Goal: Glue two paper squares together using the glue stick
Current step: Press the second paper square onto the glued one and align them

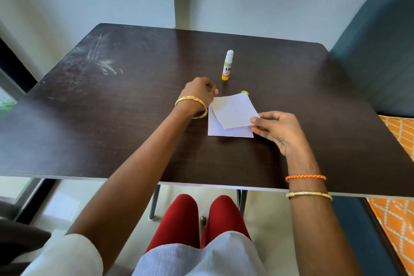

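While right hand (277, 132) pinches upper paper square (235, 111); left hand (199, 92) curled, empty

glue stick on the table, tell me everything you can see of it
The glue stick stands upright on the dark table, beyond the two paper squares. Its tube looks like plastic: white with a printed label and a yellow base. The cap is off, so the rounded white glue shows at the top. A small yellow piece, likely the cap, lies behind the upper paper square. Neither hand touches the stick; the left hand is nearest.
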